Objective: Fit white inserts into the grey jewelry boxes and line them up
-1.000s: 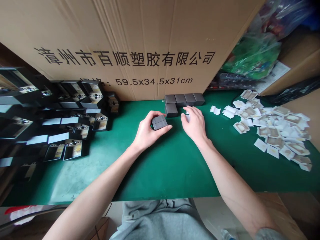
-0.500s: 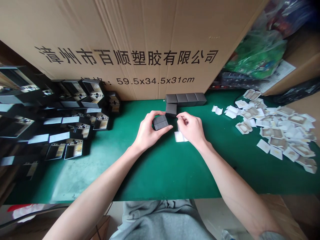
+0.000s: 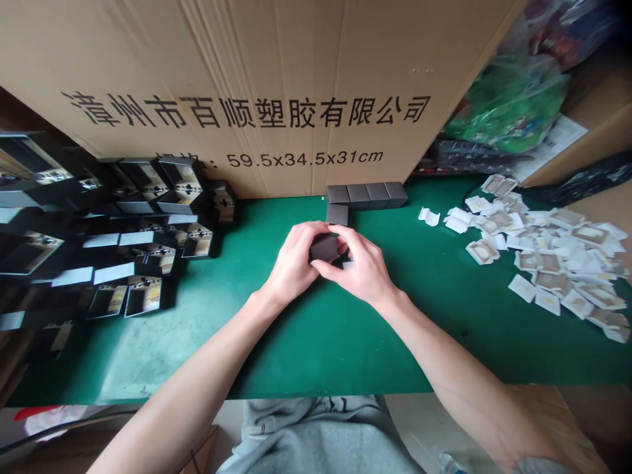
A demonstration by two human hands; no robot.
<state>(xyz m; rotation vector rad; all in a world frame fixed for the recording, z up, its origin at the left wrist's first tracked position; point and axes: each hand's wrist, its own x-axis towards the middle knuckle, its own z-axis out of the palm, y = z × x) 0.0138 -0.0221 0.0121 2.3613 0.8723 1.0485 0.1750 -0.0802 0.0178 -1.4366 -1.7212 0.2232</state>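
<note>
A small dark jewellery-style box (image 3: 324, 249) is between my two hands above the green table. My left hand (image 3: 295, 260) wraps its left side, fingers curled over the far edge. From the right, my right hand (image 3: 364, 263) closes on the same box, with its thumb along the near side and its fingers over the far right corner. A bit of a white insert (image 3: 348, 264) shows under my right hand; most of it is hidden. Just beyond my fingertips sits another closed dark box (image 3: 337, 214).
A row of closed dark boxes (image 3: 368, 195) stands against the large cardboard carton (image 3: 237, 52). Many open black boxes (image 3: 145, 295) are stacked on the left. White inserts (image 3: 548, 263) lie heaped at the right of the green table (image 3: 345, 355). Plastic bags (image 3: 518, 105) sit behind them.
My right hand has moved left from the white insert onto the box, which my left hand was holding alone. The box now sits slightly further right, covered more by fingers.
</note>
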